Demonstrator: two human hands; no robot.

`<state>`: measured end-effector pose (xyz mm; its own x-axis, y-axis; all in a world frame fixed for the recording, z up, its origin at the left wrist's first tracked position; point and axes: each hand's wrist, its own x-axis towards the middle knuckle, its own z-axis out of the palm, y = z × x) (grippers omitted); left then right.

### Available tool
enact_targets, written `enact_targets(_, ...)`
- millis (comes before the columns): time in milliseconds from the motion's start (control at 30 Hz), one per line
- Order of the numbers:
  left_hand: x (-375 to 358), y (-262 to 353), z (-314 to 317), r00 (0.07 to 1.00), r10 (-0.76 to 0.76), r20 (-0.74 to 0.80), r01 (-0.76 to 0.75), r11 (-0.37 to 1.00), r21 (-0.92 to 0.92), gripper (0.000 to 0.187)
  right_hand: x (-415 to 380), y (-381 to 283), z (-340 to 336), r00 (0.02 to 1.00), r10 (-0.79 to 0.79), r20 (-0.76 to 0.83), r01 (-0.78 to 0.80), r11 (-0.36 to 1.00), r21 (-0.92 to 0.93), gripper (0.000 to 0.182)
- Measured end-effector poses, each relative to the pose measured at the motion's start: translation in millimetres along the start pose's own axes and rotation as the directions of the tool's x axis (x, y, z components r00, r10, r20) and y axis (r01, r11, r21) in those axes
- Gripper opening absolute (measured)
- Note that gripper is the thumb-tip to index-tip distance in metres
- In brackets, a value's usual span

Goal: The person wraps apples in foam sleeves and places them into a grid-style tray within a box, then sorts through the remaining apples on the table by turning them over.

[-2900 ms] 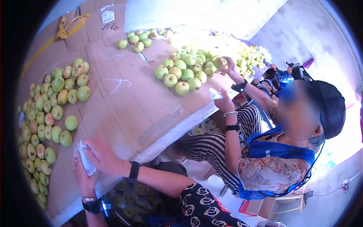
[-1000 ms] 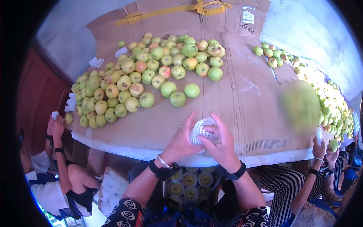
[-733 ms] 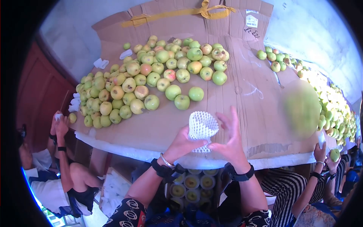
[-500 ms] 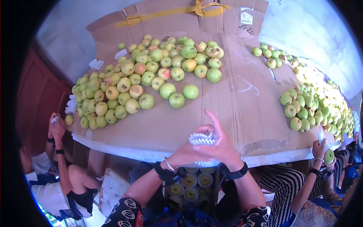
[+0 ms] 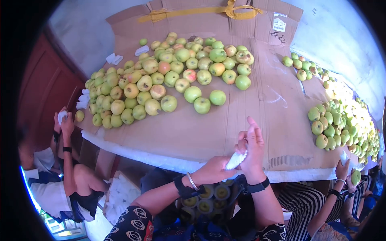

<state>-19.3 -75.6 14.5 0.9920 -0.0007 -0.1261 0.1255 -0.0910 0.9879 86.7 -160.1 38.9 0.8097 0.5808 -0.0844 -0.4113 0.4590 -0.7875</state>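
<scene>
- A foam net (image 5: pixel 236 160), white and squeezed narrow, is held at a slant between a worker's two hands above the near edge of a cardboard-covered table (image 5: pixel 181 130).
- The left hand (image 5: pixel 214 169) reaches across from the side, its fingertips pinching the lower end of the net.
- The right hand (image 5: pixel 251 154) stands upright against the net's other end, its index finger raised and the other fingers bent; whether it grips or only presses, one cannot tell.
- Black bands circle both wrists, and a bracelet (image 5: pixel 192 181) sits on the left one.
- Beyond the hands, well apart from the net, three green apples (image 5: pixel 202 105) sit together at the front of a broad pile (image 5: pixel 144 83) of green, yellow and blushed fruit, several pieces marked with brown spots.
- White pieces (image 5: pixel 114 59) lie behind the pile and at its left end.
- To the right, across bare cardboard, a second heap (image 5: pixel 330 130) runs back into glaring light, a smaller cluster (image 5: pixel 301 66) near its far end.
- Yellow tape (image 5: pixel 241 13) and a label (image 5: pixel 279 25) mark the upright cardboard at the back.
- Below the table edge, between the worker's arms, round cups (image 5: pixel 206 205) hold fruit.
- At left, a co-worker's hands (image 5: pixel 66 122) hold something white; at right, another person holds a green apple (image 5: pixel 356 177).
</scene>
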Motion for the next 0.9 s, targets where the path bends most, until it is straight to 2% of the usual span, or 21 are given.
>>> enact_targets(33, 0, 6, -4, 0.999, 0.036, 0.015, -0.038, 0.987, 0.157, 0.026, 1, -1, -2, 0.997, 0.065, -0.035, -0.061, 0.991, 0.121, 0.035)
enact_targets(67, 0, 11, -7, 0.997, 0.071, 0.036, -0.078, 0.948, 0.310, 0.026, 2, -1, -4, 0.997, 0.071, -0.031, -0.067, 0.991, 0.118, 0.035)
enact_targets(100, -1, 13, -8, 0.997, 0.070, 0.028, -0.076, 0.948, 0.308, 0.026, 4, -1, -7, 0.996, 0.085, -0.037, -0.077, 0.980, 0.183, 0.036)
enact_targets(133, -2, 15, -10, 0.996, 0.088, 0.016, -0.089, 0.966, 0.243, 0.025, 6, 0, -9, 0.994, 0.101, -0.040, -0.088, 0.965, 0.248, 0.037)
enact_targets(267, -9, 18, -16, 0.990, 0.140, -0.030, -0.138, 0.989, 0.060, 0.026, 11, -5, -14, 0.995, 0.099, -0.014, -0.091, 0.952, 0.291, 0.038)
enact_targets(333, -9, 24, -27, 0.987, 0.161, -0.028, -0.159, 0.986, 0.047, 0.027, 11, -6, -12, 0.998, 0.060, 0.005, -0.058, 0.935, 0.350, 0.039)
enact_targets(500, -14, 25, -28, 0.981, 0.189, -0.046, -0.192, 0.979, -0.069, 0.026, 14, -10, -10, 0.999, 0.014, 0.038, -0.024, 0.960, 0.278, 0.040)
enact_targets(567, -17, 25, -33, 0.986, 0.146, -0.083, -0.153, 0.985, -0.086, 0.024, 16, -7, -6, 0.998, 0.011, 0.061, -0.028, 0.955, 0.294, 0.040)
enact_targets(600, -19, 26, -37, 0.985, 0.149, -0.089, -0.157, 0.984, -0.087, 0.024, 16, -7, -4, 0.990, -0.016, 0.140, -0.025, 0.959, 0.281, 0.040)
enact_targets(633, -20, 28, -41, 0.988, 0.077, -0.136, -0.095, 0.987, -0.126, 0.025, 16, -8, -1, 0.975, -0.040, 0.218, -0.020, 0.964, 0.265, 0.040)
enact_targets(667, -22, 29, -44, 0.984, 0.005, -0.180, -0.036, 0.985, -0.171, 0.027, 15, -6, 5, 0.974, -0.037, 0.223, -0.022, 0.967, 0.253, 0.040)
enact_targets(700, -22, 26, -46, 0.983, 0.012, -0.185, -0.045, 0.983, -0.178, 0.027, 13, -2, 16, 0.984, -0.068, 0.165, 0.049, 0.992, 0.115, 0.040)
enact_targets(733, -22, 21, -51, 0.953, -0.018, -0.303, -0.081, 0.948, -0.309, 0.026, 14, 2, 25, 0.987, -0.111, 0.112, 0.114, 0.993, -0.023, 0.041)
enact_targets(767, -23, 15, -58, 0.910, -0.065, -0.410, -0.129, 0.895, -0.427, 0.026, 17, 2, 34, 0.987, -0.112, 0.117, 0.115, 0.993, -0.024, 0.041)
enact_targets(833, -22, 7, -77, 0.727, -0.131, -0.674, -0.300, 0.822, -0.484, 0.027, 31, 0, 52, 0.985, -0.172, 0.031, 0.175, 0.977, -0.126, 0.041)
enact_targets(867, -23, 3, -89, 0.728, -0.134, -0.673, -0.301, 0.819, -0.489, 0.027, 41, -2, 56, 0.985, -0.170, 0.030, 0.173, 0.976, -0.131, 0.041)
enact_targets(900, -25, 0, -103, 0.661, -0.146, -0.736, -0.416, 0.745, -0.521, 0.028, 55, -3, 58, 0.961, -0.184, 0.208, 0.261, 0.859, -0.441, 0.045)
